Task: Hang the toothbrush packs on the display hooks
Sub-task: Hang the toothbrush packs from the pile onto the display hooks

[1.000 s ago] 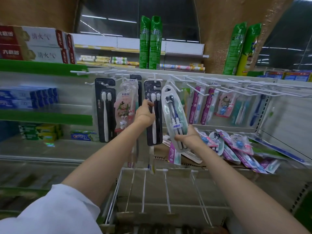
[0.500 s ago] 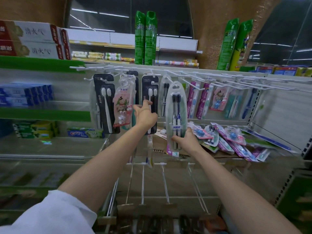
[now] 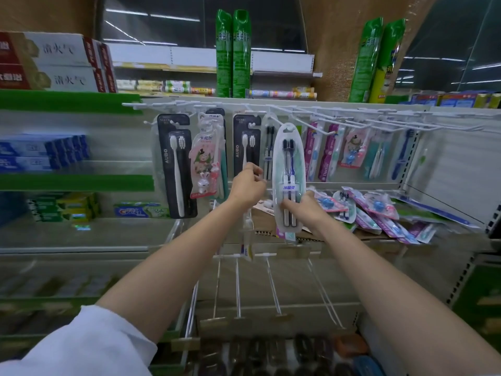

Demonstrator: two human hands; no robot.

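Observation:
My right hand (image 3: pixel 307 210) grips the lower end of a white oval toothbrush pack (image 3: pixel 288 158) with two dark-bristled brushes, held upright. The pack's top hole sits at the tip of a white display hook (image 3: pixel 282 126); I cannot tell whether it is threaded on. My left hand (image 3: pixel 248 187) hovers with loosely curled fingers at the bottom of a hanging black toothbrush pack (image 3: pixel 244 142) and holds nothing. More packs hang along the hook row (image 3: pixel 352 123).
A pile of loose toothbrush packs (image 3: pixel 379 213) lies on the shelf at the right, beside a cardboard box (image 3: pixel 264 221). Long bare hooks (image 3: pixel 271 289) stick out below my arms. Toothpaste boxes (image 3: pixel 43 153) fill the green-edged shelves at the left.
My left hand has let go of the black pack and dropped lower. My right hand has turned the oval pack upright and raised its top to the hook.

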